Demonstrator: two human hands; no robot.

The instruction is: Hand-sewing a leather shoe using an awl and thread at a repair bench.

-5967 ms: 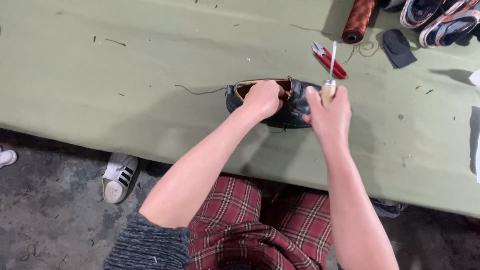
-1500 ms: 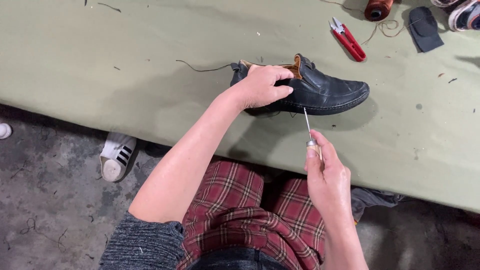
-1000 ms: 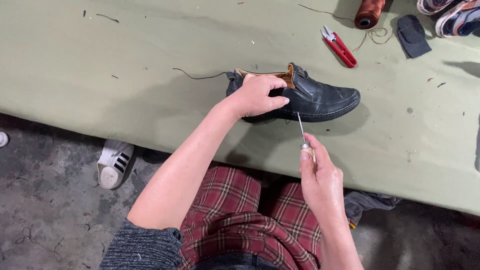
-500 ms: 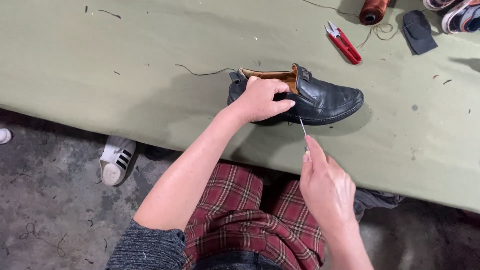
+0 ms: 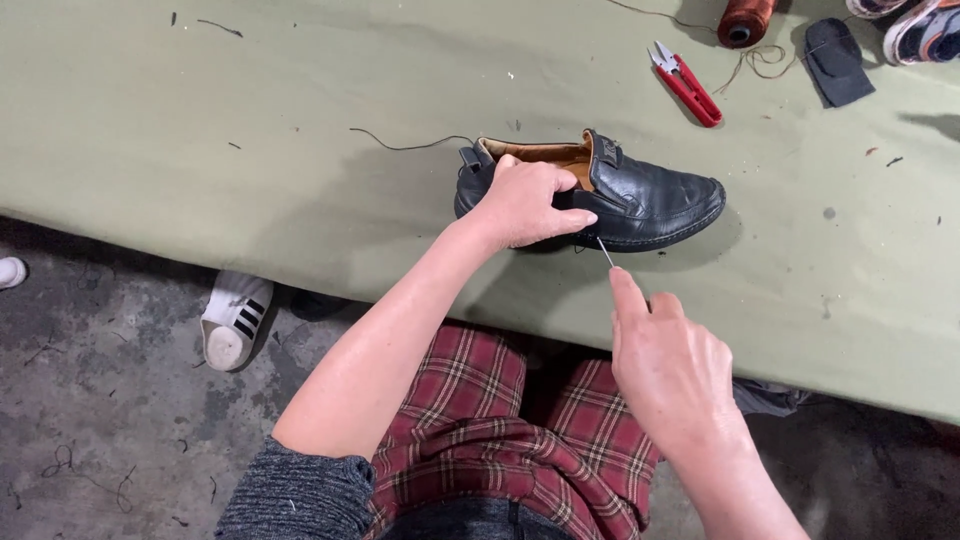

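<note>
My left hand [image 5: 525, 200] is clamped over the heel end of the black leather shoe [image 5: 600, 195], fingers curled over its tan-lined opening, thumb down along the near side, pressing it onto the green table [image 5: 250, 130]. The shoe lies on its sole, toe pointing away to my right, heel toward my left.

My right hand [image 5: 670, 370] sits just on the near side of the shoe, between it and my lap. Its fingers are drawn together around a thin metal awl [image 5: 604, 250]; the handle is hidden in my palm, so only the slim shaft shows above my forefinger. The tip sits right at the shoe's near sidewall, close by my left thumb; I cannot tell if it has gone into the leather.

A dark thread [image 5: 405, 145] trails off from the shoe's heel across the table, away to the left. Beyond the shoe's toe lie red thread snips [image 5: 688, 85], and farther past those a brown thread spool [image 5: 744, 20] and a dark fabric piece [image 5: 835, 62]. Below the shoe, off the table's edge, my red plaid trousers [image 5: 500, 430]; a white sneaker [image 5: 232, 320] rests on the concrete floor.
</note>
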